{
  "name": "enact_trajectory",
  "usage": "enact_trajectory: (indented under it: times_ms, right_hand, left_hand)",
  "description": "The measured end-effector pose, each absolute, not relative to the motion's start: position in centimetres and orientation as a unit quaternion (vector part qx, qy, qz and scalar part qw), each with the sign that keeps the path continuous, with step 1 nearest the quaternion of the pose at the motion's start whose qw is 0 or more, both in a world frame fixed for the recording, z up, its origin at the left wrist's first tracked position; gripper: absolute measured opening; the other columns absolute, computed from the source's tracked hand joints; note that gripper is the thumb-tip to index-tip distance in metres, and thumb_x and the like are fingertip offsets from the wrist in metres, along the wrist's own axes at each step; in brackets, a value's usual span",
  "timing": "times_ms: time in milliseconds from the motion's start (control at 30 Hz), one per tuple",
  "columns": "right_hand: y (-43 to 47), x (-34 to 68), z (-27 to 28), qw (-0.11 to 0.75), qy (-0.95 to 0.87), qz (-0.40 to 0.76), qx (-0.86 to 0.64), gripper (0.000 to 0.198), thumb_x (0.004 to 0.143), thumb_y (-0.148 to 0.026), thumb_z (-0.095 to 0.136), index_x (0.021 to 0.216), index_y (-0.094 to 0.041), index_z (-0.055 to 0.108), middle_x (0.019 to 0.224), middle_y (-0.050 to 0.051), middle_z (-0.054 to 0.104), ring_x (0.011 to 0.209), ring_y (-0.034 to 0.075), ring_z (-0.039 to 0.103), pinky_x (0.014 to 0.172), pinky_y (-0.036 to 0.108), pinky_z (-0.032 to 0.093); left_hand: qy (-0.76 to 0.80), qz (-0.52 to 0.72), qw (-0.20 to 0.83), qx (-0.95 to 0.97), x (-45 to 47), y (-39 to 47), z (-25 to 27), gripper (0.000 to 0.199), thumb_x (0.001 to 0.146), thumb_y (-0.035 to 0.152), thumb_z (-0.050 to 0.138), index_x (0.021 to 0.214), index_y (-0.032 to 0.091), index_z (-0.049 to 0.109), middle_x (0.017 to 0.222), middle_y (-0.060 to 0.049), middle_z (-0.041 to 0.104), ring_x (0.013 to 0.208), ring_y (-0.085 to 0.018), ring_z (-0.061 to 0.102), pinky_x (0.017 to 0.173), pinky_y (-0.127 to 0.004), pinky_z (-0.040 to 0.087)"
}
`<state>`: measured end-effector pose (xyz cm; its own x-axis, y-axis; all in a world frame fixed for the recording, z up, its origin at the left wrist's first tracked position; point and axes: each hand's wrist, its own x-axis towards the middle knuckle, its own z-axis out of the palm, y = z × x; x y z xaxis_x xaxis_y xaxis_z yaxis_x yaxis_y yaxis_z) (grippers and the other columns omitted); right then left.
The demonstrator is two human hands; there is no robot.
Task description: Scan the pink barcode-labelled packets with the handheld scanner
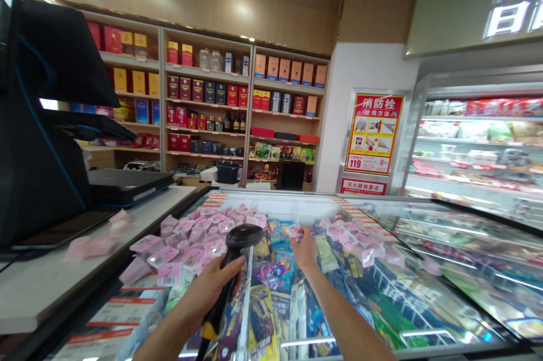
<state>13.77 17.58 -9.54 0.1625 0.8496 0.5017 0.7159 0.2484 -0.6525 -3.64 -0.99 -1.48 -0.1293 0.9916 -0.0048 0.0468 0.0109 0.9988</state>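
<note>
My left hand [214, 287] is wrapped round the handle of a black barcode scanner [242, 237], whose head points up and to the right. Between the fingertips of my right hand [305, 249] is a small pink cup [293, 230] with a printed label, held over the glass top of a chest freezer [286, 344]. Left of the scanner lies a heap of similar pink cups [190, 233], some showing barcodes. A second, looser group of pink cups [350, 235] lies on the glass right of my right hand. Colourful ice cream packets [265, 316] show under the glass.
A white counter [38, 293] at the left bears a dark checkout terminal [55, 101] and a few blurred pink cups [91, 246]. Behind the freezer stand shelves of boxed goods [203, 92]. A red fire-hydrant notice [373, 132] hangs beside a lit refrigerated display [479, 146].
</note>
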Motion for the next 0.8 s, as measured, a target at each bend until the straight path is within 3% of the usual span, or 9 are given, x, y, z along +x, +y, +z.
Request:
enact_trajectory:
  times_ms: [267,467,567,700,800]
  right_hand:
    - [18.0,20.7,-8.7,0.376,-0.577,0.03,-0.724,0.025,0.067,-0.027,0.045,0.09,-0.018,0.048,0.079,0.006,0.06,0.071,0.02,0.056,0.056,0.027,0.035]
    - [19.0,25.0,-9.1,0.378,-0.566,0.003,-0.733,0.019,0.066,-0.019,0.043,0.082,-0.016,0.052,0.081,0.007,0.06,0.075,0.02,0.055,0.062,0.027,0.035]
    - [19.2,26.2,-9.1,0.414,-0.562,-0.001,-0.715,0.02,0.065,-0.015,0.039,0.08,-0.016,0.053,0.077,0.007,0.06,0.072,0.018,0.054,0.063,0.026,0.036]
    - [17.9,24.5,-7.9,0.546,-0.566,0.008,-0.618,0.022,0.065,-0.018,0.039,0.081,-0.013,0.053,0.08,0.009,0.058,0.074,0.019,0.052,0.069,0.029,0.037]
    - [15.5,20.4,-6.8,0.579,-0.625,0.208,-0.481,0.028,0.069,-0.036,0.042,0.082,-0.014,0.054,0.079,0.008,0.058,0.073,0.018,0.052,0.067,0.028,0.039]
  left_hand:
    - [0.539,0.511,0.467,0.48,-2.4,0.1,-1.6,0.034,0.066,0.048,0.047,0.053,0.017,0.046,0.037,0.005,0.046,0.035,-0.007,0.038,0.04,-0.019,0.03]
    - [0.531,0.49,0.47,0.506,-0.8,0.9,-1.4,0.034,0.067,0.048,0.046,0.053,0.017,0.045,0.039,0.005,0.047,0.039,-0.007,0.041,0.043,-0.02,0.031]
    - [0.52,0.514,0.483,0.482,0.1,1.7,-1.6,0.032,0.067,0.047,0.048,0.055,0.017,0.044,0.038,0.006,0.046,0.036,-0.007,0.039,0.041,-0.02,0.03]
    - [0.502,0.547,0.488,0.458,1.9,3.7,-1.7,0.031,0.066,0.045,0.05,0.054,0.017,0.043,0.036,0.006,0.044,0.033,-0.006,0.037,0.038,-0.018,0.028]
    - [0.491,0.561,0.491,0.451,3.7,5.9,-2.1,0.025,0.063,0.042,0.054,0.066,0.018,0.046,0.037,0.008,0.044,0.032,-0.006,0.037,0.037,-0.019,0.029]
